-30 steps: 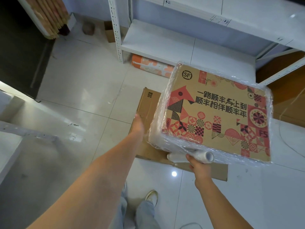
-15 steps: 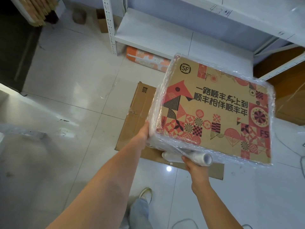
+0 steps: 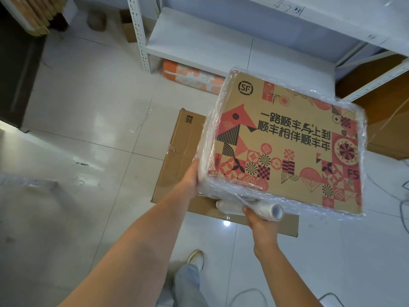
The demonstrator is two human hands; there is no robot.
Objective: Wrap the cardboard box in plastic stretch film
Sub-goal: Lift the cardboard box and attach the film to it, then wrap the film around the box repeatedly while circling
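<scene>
Bracing the wrapped box (image 3: 287,140) corner with left hand (image 3: 192,173), fingers hidden, can't tell the grip; clutching film roll (image 3: 271,211) in right hand (image 3: 262,224).

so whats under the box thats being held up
A flattened cardboard sheet lies on the floor below the box, partly hidden by it. The right hand grips a film roll at its near lower edge. The box's underside cannot be seen.

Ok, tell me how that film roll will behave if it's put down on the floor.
The film roll is a smooth cylinder, so it would probably roll on the glossy tiles. It looks thin, so it is likely light; the right hand holds it alone.
</scene>
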